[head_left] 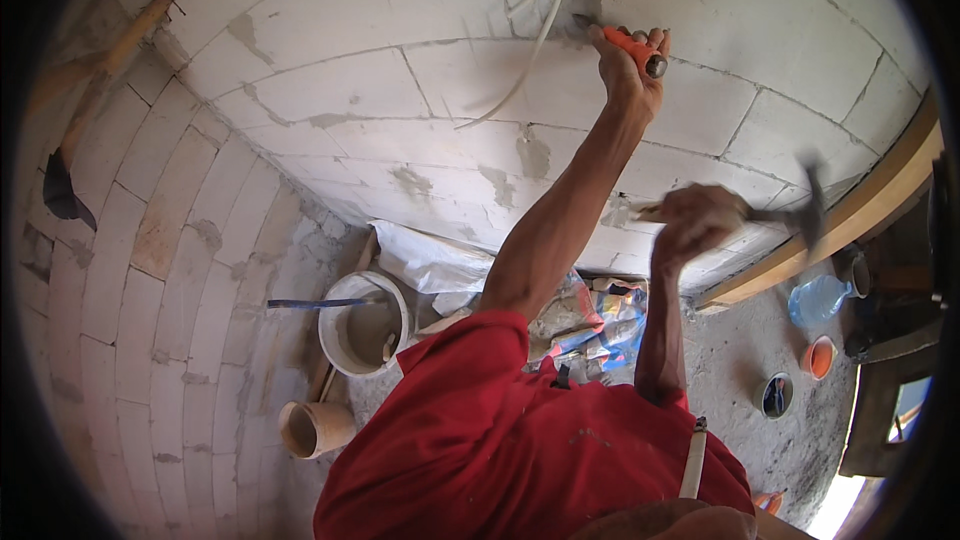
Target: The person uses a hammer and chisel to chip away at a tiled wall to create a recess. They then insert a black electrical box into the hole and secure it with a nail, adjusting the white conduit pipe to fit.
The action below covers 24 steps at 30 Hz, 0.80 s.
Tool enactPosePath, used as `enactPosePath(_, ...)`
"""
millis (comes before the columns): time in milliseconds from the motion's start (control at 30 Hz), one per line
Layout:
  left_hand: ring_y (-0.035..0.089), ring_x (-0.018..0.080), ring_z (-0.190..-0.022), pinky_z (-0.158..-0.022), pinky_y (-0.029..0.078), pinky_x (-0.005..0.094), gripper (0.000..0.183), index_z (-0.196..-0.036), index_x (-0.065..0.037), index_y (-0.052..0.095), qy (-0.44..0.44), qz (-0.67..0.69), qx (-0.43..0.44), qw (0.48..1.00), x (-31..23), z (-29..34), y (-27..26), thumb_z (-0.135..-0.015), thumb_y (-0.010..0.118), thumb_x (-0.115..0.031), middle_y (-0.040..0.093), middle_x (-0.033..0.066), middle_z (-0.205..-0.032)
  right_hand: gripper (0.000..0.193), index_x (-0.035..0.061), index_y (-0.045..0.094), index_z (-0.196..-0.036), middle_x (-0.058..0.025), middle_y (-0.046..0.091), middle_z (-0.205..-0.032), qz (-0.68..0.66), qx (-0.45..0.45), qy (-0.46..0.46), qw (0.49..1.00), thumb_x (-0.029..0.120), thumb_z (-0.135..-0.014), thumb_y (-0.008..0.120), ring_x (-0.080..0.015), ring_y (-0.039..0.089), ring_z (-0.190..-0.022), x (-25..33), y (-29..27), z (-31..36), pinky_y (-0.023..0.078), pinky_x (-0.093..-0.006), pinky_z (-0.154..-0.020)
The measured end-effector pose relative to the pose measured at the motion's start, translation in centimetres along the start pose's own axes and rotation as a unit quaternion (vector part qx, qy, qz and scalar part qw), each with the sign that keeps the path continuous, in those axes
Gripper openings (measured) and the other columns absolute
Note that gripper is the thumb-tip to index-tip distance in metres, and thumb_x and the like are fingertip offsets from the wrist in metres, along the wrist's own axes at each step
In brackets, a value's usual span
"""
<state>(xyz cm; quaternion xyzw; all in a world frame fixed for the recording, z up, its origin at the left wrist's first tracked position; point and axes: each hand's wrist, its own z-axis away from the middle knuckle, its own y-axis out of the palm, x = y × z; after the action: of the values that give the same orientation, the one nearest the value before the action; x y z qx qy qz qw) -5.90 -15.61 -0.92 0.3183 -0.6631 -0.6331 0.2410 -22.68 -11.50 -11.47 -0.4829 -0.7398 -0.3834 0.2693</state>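
Note:
My left hand (632, 75), arm raised high, is wrapped round the orange grip of a chisel (640, 52). The chisel's dark blade points left at the white block wall (460, 75), near a grey mortar patch; its round metal butt end faces right. A white cable (540, 40) hangs down the wall just left of the blade. Lower and to the right, my right hand (700, 218) grips a hammer (808, 208) by its handle. That hand and the hammer head are smeared by motion, and the head is apart from the chisel.
A white bucket (401, 325), a beige pot (325, 430) and crumpled bags (610, 315) stand or lie below. To the right are a curved-looking wooden beam (775, 240), a blue water bottle (818, 300), an orange container (820, 357) and a small bucket (775, 395). A wooden-handled tool (90, 110) is at left.

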Motion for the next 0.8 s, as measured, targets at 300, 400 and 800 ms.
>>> enactPosePath(300, 0.046, 0.0134, -0.056, -0.072, 0.051, 0.032, 0.054, -0.09, -0.016, 0.042, 0.191, -0.122, -0.066, 0.972, -0.2, 1.1, -1.4, -0.1, 0.04, -0.069, 0.046, -0.002, -0.073, 0.035, 0.0127, 0.044, -0.1, 0.0074, 0.037, -0.061, 0.049, 0.092, 0.18, 0.978, 0.044, -0.104, 0.06, -0.0018, 0.033, -0.044, 0.7, -4.6, -2.1, 0.029, -0.0213, -0.037)
enactPosePath(400, 0.044, 0.0137, -0.054, -0.06, 0.048, 0.0309, 0.048, -0.092, -0.016, 0.043, 0.125, -0.102, -0.111, 0.981, -2.1, 2.1, -3.5, -0.101, 0.049, -0.063, 0.045, -0.0011, -0.071, 0.035, 0.0143, 0.045, -0.099, 0.0074, 0.037, -0.061, 0.021, 0.104, 0.226, 0.968, 0.045, -0.103, 0.061, -0.0018, 0.033, -0.044, 1.6, -6.1, -2.8, 0.028, -0.0212, -0.038)
enactPosePath(800, 0.055, 0.0162, -0.056, -0.061, 0.055, 0.0337, 0.042, -0.085, -0.017, 0.049, -0.03, -0.038, 0.004, 0.999, -3.0, 2.4, -0.7, -0.101, 0.055, -0.056, 0.054, 0.0006, -0.066, 0.039, 0.0069, 0.046, -0.101, 0.0049, 0.039, -0.059, 0.039, 0.153, 0.205, 0.966, 0.044, -0.104, 0.058, -0.0032, 0.036, -0.042, 5.6, -3.8, -1.2, 0.03, -0.0215, -0.035)
